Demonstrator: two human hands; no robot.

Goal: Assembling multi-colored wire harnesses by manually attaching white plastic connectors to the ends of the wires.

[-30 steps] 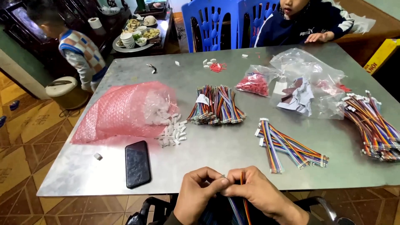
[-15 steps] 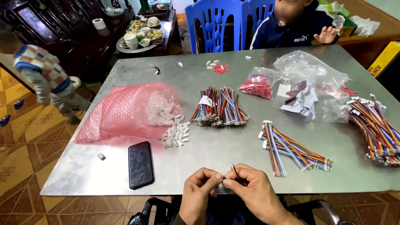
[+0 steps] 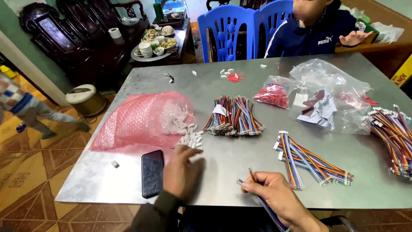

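Observation:
My left hand (image 3: 182, 172) lies palm down on the metal table (image 3: 240, 150), its fingers over the pile of small white plastic connectors (image 3: 191, 136) that spill from the pink bubble-wrap bag (image 3: 137, 120). My right hand (image 3: 277, 195) pinches a thin multicoloured ribbon cable (image 3: 257, 193) near the front edge; the cable's end runs down past my wrist. Whether the left fingers grip a connector is hidden.
A black phone (image 3: 152, 172) lies left of my left hand. Bundles of rainbow cables sit at centre (image 3: 234, 116), right of centre (image 3: 309, 163) and far right (image 3: 392, 137). Clear bags (image 3: 326, 99) hold red parts. A seated person (image 3: 315, 30) is across the table; another person (image 3: 25, 107) walks at left.
My hands were together at the front edge, working the cable. The left hand has let go and reached up-left to the white connectors; the right keeps the cable.

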